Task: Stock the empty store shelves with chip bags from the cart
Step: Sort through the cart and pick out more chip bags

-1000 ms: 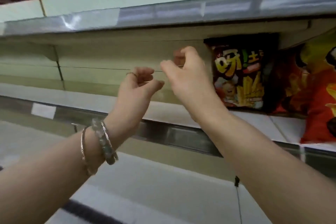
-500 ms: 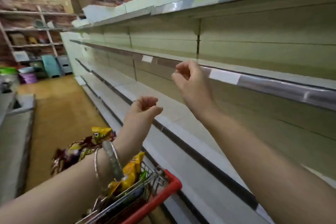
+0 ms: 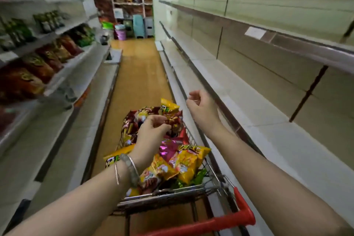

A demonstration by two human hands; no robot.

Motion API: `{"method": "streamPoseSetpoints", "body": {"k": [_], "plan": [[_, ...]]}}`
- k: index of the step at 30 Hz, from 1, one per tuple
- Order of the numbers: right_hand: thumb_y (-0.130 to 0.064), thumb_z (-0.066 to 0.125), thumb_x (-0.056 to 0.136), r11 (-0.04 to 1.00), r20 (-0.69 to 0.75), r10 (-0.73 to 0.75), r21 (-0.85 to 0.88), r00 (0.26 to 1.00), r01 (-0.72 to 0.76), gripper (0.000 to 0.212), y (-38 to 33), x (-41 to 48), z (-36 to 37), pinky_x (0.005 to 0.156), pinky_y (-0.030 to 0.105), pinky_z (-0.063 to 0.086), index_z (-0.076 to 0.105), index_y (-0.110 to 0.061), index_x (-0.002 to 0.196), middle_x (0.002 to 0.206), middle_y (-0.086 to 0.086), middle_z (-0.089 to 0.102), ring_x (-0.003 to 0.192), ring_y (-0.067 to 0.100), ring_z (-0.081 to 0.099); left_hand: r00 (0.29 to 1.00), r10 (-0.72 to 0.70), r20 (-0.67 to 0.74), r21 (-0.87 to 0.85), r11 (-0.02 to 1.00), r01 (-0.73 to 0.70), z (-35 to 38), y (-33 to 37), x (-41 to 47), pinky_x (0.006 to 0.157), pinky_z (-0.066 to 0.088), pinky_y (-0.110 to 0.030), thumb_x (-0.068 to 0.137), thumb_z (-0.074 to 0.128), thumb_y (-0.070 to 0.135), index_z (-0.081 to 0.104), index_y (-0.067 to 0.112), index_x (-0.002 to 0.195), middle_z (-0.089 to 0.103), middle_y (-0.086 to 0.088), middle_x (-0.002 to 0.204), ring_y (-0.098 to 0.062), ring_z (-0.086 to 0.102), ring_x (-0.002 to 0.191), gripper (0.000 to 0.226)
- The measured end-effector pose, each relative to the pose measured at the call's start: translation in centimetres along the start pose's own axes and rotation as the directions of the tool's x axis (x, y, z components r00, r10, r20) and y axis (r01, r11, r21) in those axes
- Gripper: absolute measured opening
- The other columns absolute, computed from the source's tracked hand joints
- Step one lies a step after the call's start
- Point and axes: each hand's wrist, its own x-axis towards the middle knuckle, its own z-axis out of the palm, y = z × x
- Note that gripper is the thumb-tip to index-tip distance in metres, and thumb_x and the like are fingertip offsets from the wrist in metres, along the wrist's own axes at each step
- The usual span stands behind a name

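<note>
Head view: left hand [image 3: 151,134] over chip bags [image 3: 184,163] in cart [image 3: 243,213], grip unclear; right hand [image 3: 203,108] slack, empty

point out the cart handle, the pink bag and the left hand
cart handle [image 3: 246,214]: head view, red bar's right corner
pink bag [image 3: 170,146]: head view, middle of its shiny front
left hand [image 3: 151,133]: head view, back of the hand
</note>
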Motion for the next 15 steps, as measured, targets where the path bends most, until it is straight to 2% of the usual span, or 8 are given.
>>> {"method": "streamPoseSetpoints", "body": {"k": [3, 5, 9, 10, 12, 15], "plan": [[-0.013, 0.052, 0.09, 0.999, 0.084, 0.04, -0.024, 0.996, -0.039, 0.021, 2.6, 2.2, 1.7, 0.074, 0.027, 0.045, 0.053, -0.01, 0.111, 0.097, 0.0, 0.056, 0.088, 0.015, 0.054, 0.995, -0.056, -0.084, 0.025, 0.998, 0.058, 0.1, -1.5, 2.2, 0.056, 0.037, -0.024, 0.086, 0.062, 0.01, 0.056, 0.021, 0.091, 0.057, -0.001, 0.09, -0.009, 0.049, 0.069, 0.013], [-0.015, 0.053, 0.091, 0.997, 0.146, 0.073, -0.039, 0.987, -0.068, 0.018, 4.5, 3.4, 2.6, 0.076, 0.03, 0.045, 0.053, -0.013, 0.109, 0.098, 0.001, 0.057, 0.089, 0.016, 0.055, 0.988, -0.091, -0.127, 0.037, 0.995, 0.097, 0.2, -2.3, 3.3, 0.058, 0.042, -0.025, 0.087, 0.061, 0.01, 0.057, 0.017, 0.097, 0.058, -0.003, 0.095, -0.012, 0.051, 0.074, 0.013], [-0.02, 0.052, 0.091, 0.988, 0.266, 0.131, -0.113, 0.955, -0.104, 0.021, 8.7, 5.0, 4.3, 0.088, 0.036, 0.047, 0.052, -0.016, 0.112, 0.105, 0.001, 0.058, 0.101, 0.018, 0.055, 0.964, -0.173, -0.203, 0.037, 0.982, 0.184, 0.3, -4.8, 4.6, 0.078, 0.05, -0.031, 0.088, 0.06, 0.007, 0.056, 0.01, 0.106, 0.058, -0.009, 0.106, -0.02, 0.057, 0.093, 0.019], [-0.019, 0.052, 0.091, 0.987, 0.295, 0.144, -0.116, 0.945, -0.114, 0.02, 9.7, 5.2, 4.8, 0.089, 0.037, 0.047, 0.052, -0.017, 0.111, 0.105, 0.001, 0.058, 0.101, 0.019, 0.055, 0.955, -0.193, -0.224, 0.037, 0.978, 0.206, 0.2, -5.4, 4.7, 0.076, 0.049, -0.028, 0.088, 0.06, 0.007, 0.056, 0.01, 0.106, 0.057, -0.008, 0.106, -0.018, 0.056, 0.092, 0.018], [-0.018, 0.051, 0.092, 0.98, 0.345, 0.189, -0.126, 0.919, -0.154, 0.02, 11.0, 5.4, 5.8, 0.084, 0.033, 0.046, 0.051, -0.016, 0.112, 0.106, 0.003, 0.057, 0.098, 0.018, 0.054, 0.937, -0.235, -0.259, 0.035, 0.967, 0.253, -0.2, -6.6, 4.8, 0.068, 0.044, -0.02, 0.089, 0.059, 0.008, 0.056, 0.011, 0.105, 0.055, -0.003, 0.101, -0.01, 0.053, 0.084, 0.017], [-0.02, 0.052, 0.093, 0.967, 0.416, 0.244, -0.168, 0.876, -0.189, 0.03, 12.7, 5.6, 7.4, 0.071, 0.024, 0.041, 0.048, -0.009, 0.121, 0.113, 0.008, 0.055, 0.094, 0.015, 0.05, 0.905, -0.288, -0.314, 0.04, 0.948, 0.316, -1.2, -8.1, 5.3, 0.064, 0.042, -0.021, 0.088, 0.059, 0.009, 0.055, 0.013, 0.103, 0.056, -0.001, 0.097, -0.008, 0.052, 0.077, 0.015]]}}
